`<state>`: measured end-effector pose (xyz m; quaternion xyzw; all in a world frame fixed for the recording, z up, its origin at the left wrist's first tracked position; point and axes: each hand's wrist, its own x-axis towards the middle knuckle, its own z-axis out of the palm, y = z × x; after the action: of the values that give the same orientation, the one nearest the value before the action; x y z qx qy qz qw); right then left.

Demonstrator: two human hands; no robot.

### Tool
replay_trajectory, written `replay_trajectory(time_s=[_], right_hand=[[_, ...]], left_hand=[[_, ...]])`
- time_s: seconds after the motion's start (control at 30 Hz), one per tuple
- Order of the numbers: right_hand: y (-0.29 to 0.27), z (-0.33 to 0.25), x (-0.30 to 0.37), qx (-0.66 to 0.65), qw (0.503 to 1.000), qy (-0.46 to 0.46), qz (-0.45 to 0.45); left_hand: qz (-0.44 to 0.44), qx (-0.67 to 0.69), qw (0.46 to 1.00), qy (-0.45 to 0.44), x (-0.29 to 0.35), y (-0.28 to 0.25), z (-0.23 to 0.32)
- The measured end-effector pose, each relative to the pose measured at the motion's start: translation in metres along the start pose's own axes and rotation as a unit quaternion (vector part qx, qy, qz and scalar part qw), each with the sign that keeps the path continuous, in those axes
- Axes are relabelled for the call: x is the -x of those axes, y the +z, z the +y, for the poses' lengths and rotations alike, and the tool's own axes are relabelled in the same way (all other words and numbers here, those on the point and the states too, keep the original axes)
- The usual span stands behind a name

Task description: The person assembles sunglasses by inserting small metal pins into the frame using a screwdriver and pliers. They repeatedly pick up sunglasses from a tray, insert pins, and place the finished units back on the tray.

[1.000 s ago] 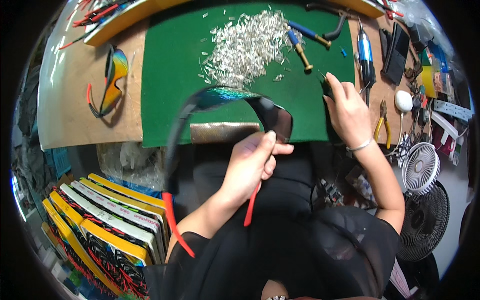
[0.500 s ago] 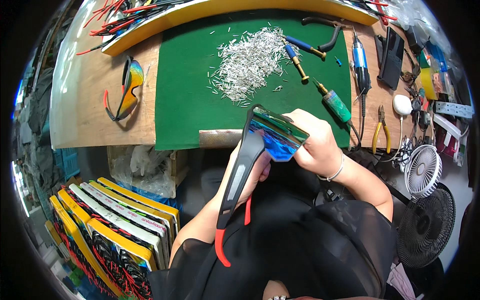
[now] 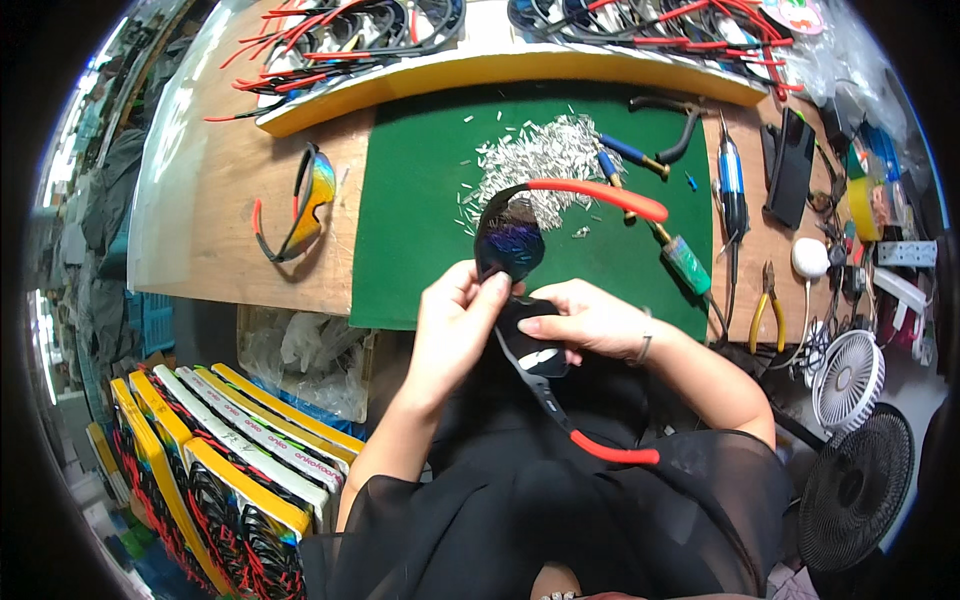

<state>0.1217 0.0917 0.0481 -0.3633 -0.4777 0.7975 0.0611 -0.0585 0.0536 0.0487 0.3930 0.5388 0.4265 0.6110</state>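
Between my two hands is a pair of sunglasses with dark mirrored lenses (image 3: 510, 245) and black, red-tipped temples. My left hand (image 3: 455, 325) pinches the frame near its middle, thumb on top. My right hand (image 3: 600, 320) grips the nearer lens, its thumb lying across it. One temple points away to the right over the green mat (image 3: 420, 220); the other hangs toward my lap. Beyond the glasses lies a heap of small silvery pins (image 3: 550, 150), partly hidden by the raised temple and lens.
Another pair of sunglasses (image 3: 305, 205) with orange lenses rests at left. Blue-handled screwdrivers (image 3: 630, 150), a green-handled corded tool (image 3: 685, 265) and yellow pliers (image 3: 768, 310) lie at right. A foam tray (image 3: 500, 75) of glasses spans the back. Fans (image 3: 848, 380) stand at lower right.
The sunglasses have been turned, so one temple now points away over the mat. My right hand has shifted lower along the lens, and my left hand's fingers now show. The view has shifted.
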Motion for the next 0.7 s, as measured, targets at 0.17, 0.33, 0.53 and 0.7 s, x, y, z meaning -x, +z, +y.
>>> replay_trajectory(time_s=[0.17,0.33,0.53,0.7], right_hand=[[-0.011,0.011,0.007,0.068,0.986,-0.073,0.133],[-0.013,0.029,0.003,0.170,0.940,-0.112,0.273],[-0.012,0.042,0.003,0.253,0.889,-0.218,0.313],[-0.010,0.040,0.003,0.277,0.871,-0.237,0.330]], left_hand=[[0.189,-0.126,0.972,0.057,-0.015,-0.065,0.032],[0.270,-0.518,0.805,0.104,-0.058,-0.112,0.042],[0.333,-0.546,0.757,0.132,-0.074,-0.118,0.047],[0.394,-0.518,0.720,0.242,-0.041,-0.136,0.045]])
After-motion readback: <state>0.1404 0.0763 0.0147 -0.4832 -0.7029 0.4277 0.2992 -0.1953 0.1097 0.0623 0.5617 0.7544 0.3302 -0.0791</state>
